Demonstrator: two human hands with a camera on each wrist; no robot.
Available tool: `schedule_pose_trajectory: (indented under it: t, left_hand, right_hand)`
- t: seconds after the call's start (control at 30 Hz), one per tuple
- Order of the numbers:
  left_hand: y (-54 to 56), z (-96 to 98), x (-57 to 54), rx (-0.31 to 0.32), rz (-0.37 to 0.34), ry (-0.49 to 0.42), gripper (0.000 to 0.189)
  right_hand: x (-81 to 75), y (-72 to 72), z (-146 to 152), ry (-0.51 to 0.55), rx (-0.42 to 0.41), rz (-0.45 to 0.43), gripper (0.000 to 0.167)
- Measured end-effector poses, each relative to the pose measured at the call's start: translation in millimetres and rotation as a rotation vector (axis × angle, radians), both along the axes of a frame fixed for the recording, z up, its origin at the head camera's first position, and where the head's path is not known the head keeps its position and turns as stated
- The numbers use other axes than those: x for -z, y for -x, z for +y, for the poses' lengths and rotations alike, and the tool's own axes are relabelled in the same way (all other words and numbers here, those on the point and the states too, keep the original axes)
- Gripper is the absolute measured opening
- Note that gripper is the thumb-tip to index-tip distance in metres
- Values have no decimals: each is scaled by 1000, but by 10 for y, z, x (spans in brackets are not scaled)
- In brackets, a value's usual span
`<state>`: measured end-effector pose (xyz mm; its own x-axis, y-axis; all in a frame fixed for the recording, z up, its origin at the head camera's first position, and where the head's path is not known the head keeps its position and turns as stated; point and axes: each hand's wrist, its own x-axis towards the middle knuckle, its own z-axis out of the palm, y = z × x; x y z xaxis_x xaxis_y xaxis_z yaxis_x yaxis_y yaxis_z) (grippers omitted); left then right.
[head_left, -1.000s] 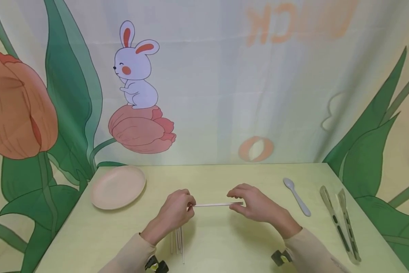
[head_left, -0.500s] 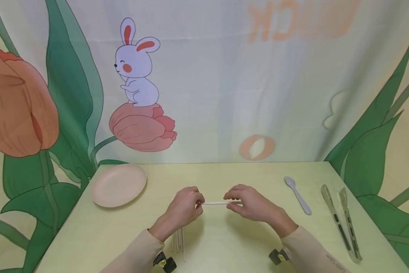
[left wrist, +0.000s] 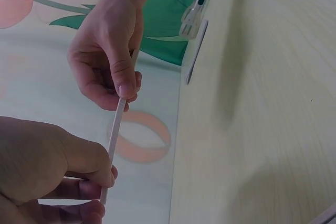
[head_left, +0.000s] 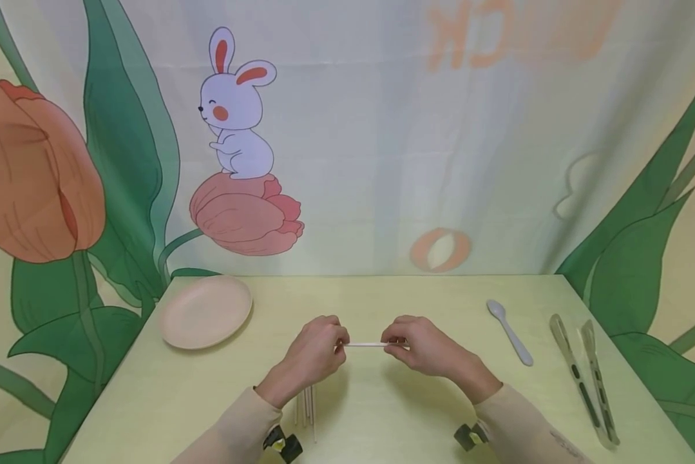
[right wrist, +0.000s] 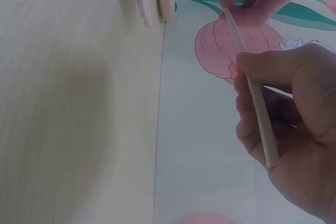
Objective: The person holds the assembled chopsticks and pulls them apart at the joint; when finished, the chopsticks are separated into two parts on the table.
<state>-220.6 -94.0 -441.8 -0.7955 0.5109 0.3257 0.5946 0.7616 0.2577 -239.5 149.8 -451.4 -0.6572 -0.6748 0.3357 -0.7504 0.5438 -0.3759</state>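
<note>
A thin pale chopstick [head_left: 366, 344] is held level above the table between both hands. My left hand [head_left: 315, 348] pinches one end between thumb and fingertips. On the other side my right hand [head_left: 428, 348] grips it, thumb pressed along the stick. In the right wrist view, the thicker end of the chopstick [right wrist: 262, 119] lies across the right palm. From the left wrist, the chopstick [left wrist: 115, 129] shows bare between the two hands. Below the left forearm several more chopsticks [head_left: 308, 409] lie on the table, partly hidden by the wrist.
A pale pink plate [head_left: 207, 314] sits at the table's back left. To the right lie a grey spoon [head_left: 512, 338] and a pair of tongs [head_left: 581, 380] with dark grips. A printed curtain [head_left: 347, 161] hangs behind the table's back edge.
My left hand has moved right, closer to the right hand, so less of the chopstick shows between them. The right hand's fingers have come down toward its thumb on the chopstick.
</note>
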Motion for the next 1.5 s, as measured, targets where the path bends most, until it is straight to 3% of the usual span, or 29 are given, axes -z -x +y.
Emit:
schedule_pose_trajectory:
  t: [0.37, 0.57, 0.73, 1.07, 1.27, 1.5]
  left_hand:
    - [30, 76, 47, 83, 3, 46, 5]
    - [13, 130, 58, 108, -41, 28, 4]
    - [19, 136, 93, 114, -3, -1, 4]
    - [15, 133, 175, 106, 32, -96, 5]
    - [3, 133, 189, 91, 38, -111, 5]
    - [29, 158, 180, 107, 131, -115, 8]
  right_hand:
    - [66, 2, -46, 10, -11, -21, 5]
    - [65, -28, -76, 10, -9, -26, 4]
    - [81, -35, -74, 24, -25, -3, 2]
    - [182, -52, -95, 69, -6, 210, 9]
    - [170, -49, -124, 96, -9, 284, 11]
    - [163, -10, -121, 119, 5, 370, 13]
